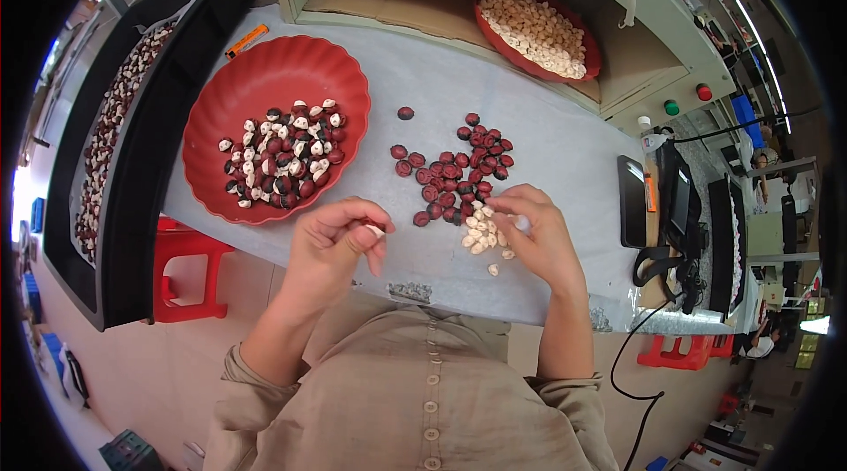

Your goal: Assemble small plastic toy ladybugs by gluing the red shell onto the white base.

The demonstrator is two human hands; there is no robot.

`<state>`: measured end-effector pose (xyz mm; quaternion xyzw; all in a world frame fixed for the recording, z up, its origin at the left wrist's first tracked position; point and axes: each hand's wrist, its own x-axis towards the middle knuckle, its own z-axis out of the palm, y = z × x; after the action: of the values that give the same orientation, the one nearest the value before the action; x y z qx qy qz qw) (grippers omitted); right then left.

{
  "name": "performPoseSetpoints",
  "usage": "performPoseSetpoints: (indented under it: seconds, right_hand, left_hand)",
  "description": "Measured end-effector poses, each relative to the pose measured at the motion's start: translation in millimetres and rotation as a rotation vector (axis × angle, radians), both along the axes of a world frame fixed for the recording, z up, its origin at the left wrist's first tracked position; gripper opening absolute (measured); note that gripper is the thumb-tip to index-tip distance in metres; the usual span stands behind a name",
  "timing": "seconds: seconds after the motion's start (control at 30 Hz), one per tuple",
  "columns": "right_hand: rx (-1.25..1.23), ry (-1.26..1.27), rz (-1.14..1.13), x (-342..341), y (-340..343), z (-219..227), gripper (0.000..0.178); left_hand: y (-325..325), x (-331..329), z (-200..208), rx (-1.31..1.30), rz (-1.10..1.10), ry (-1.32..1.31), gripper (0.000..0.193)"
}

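Observation:
My left hand point(340, 242) is closed in a pinch on a small dark red and white piece point(374, 230), mostly hidden by the fingers. It is between the red scalloped bowl and the loose pieces. My right hand point(540, 237) curls over a small heap of cream-white pieces point(479, 233), its fingertips at the heap's edge. Something small and whitish point(523, 224) shows among its curled fingers; its kind is unclear. Just beyond, many dark red rounded pieces point(450, 173), some with black parts, lie spread on the pale-covered table point(371, 171).
The red scalloped bowl point(275, 65) holds joined red, black and white pieces. A second red bowl point(593, 52) of cream pieces stands inside the grey cabinet point(635, 109). A long black bin point(132, 180) is at left; a dark tablet-like device point(633, 202) lies at right. Red stools point(212, 286) stand below.

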<state>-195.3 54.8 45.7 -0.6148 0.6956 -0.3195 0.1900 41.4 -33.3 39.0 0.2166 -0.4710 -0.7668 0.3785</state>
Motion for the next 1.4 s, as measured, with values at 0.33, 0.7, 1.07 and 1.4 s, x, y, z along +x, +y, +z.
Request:
performPoseSetpoints:
  seconds: [0.33, 0.7, 1.07, 1.4]
  right_hand:
    - [-0.044, -0.305, -0.104, 3, 13, 5, 0.011]
    - [-0.06, -1.3, -0.324, -5, 54, 1, 0.021]
    - [-0.127, -1.419, -0.338, 3, 61, -4, 0.018]
    - [-0.28, -1.538, -0.354, 8, 55, -14, 0.028]
  left_hand:
    - [-49, 36, 26, -0.328, 0.325, -0.331, 0.014]
    - [-59, 30, 24, -1.482, 0.611, -1.177, 0.019]
    - [8, -44, -26, -1.176, 0.245, -0.843, 0.017]
    - [18, -41, -19, 0.134, -0.248, -0.183, 0.024]
